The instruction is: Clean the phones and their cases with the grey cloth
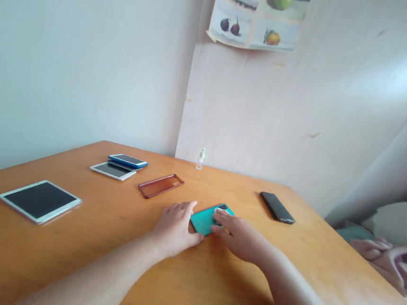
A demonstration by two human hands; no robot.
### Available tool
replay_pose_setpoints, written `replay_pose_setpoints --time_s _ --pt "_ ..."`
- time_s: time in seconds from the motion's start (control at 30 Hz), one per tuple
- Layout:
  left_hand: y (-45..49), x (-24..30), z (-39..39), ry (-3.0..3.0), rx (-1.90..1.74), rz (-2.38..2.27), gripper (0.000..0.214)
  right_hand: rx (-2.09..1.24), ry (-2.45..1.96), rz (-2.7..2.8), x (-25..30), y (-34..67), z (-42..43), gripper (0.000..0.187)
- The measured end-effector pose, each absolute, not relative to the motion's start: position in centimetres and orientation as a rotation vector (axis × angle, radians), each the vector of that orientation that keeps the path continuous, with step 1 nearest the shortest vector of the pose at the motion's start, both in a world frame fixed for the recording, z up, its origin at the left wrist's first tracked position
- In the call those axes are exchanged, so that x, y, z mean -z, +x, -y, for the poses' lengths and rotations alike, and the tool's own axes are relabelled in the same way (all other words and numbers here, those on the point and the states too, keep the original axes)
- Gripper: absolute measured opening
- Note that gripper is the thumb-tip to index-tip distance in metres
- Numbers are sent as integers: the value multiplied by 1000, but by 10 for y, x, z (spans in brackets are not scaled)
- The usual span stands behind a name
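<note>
One flat teal smartphone (203, 220), dark camera block (224, 207) at one corner, lies back-up on the orange-brown wooden desk (229, 185). The left hand (174, 228), thumb and fingers spread, brackets its left end, grip unclear. The right hand (236, 234), fingers bent together, pinches a small white piece (216, 212) against it, hiding much of both. Around them: a translucent reddish-brown phone case (161, 186), a clear pump bottle (199, 163), a black rectangular phone (277, 208), a white-framed tablet (41, 200), and a blue-edged phone (128, 160) overlapping a smaller white-framed device (112, 170).
</note>
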State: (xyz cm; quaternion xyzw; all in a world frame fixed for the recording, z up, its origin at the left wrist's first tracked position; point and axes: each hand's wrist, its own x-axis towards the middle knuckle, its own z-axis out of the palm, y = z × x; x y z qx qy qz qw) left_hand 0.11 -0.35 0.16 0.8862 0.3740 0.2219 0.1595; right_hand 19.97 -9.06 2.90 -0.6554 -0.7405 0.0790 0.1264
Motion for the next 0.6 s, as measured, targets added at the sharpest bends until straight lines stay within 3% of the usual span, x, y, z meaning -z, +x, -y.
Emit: replay_pose_setpoints --time_s 0.1,0.3,0.47,0.6 --pt "1 -1 2 2534 -626 -1070 79 -224 -1789 2081 -32 203 88 37" --pt "0 0 0 2518 -618 -1058 78 194 -2333 1211 -27 303 84 48" --pt "0 0 -1 2515 -593 -1079 77 79 -2679 663 -4 366 95 70" --pt "0 0 -1 2515 -586 -1086 76 22 -2689 587 7 372 97 67"
